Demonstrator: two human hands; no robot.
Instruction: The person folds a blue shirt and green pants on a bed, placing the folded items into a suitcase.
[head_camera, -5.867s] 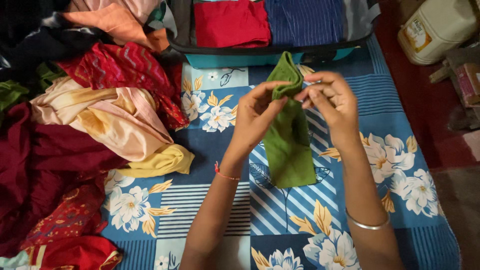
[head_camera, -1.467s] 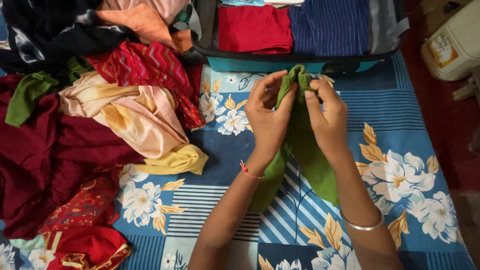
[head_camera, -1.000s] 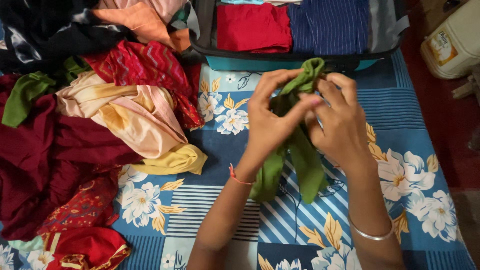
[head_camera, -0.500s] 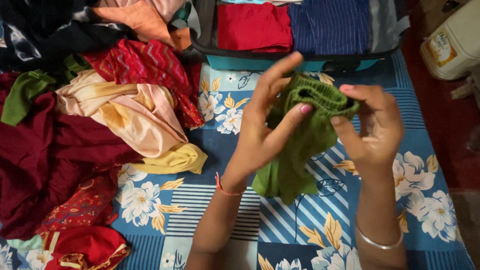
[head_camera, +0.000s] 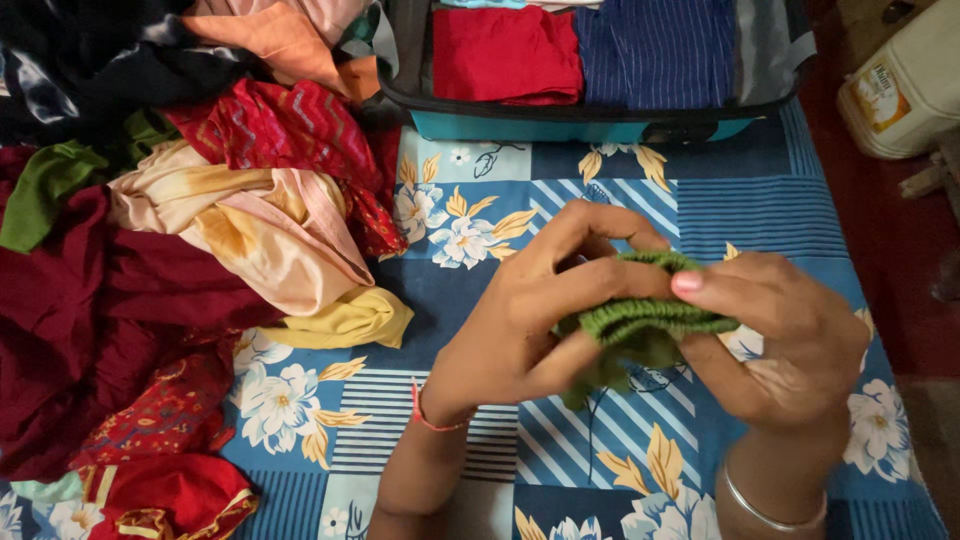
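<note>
— Hands first: the left hand (head_camera: 530, 320) and right hand (head_camera: 780, 335) both close their grip on a bunched green knit cloth (head_camera: 640, 325), held above the floral bedsheet (head_camera: 560, 440).

— How might it handle?

— Soft, light and stretchy, I'd judge; best pinched at its ribbed edge.

— Farther out?

— Loose clothes pile (head_camera: 190, 210) at nine o'clock; open suitcase (head_camera: 590, 115) at twelve.

Green socks (head_camera: 640, 325); blue floral bedsheet (head_camera: 760, 200); red, striped navy clothes (head_camera: 655, 50).
</note>
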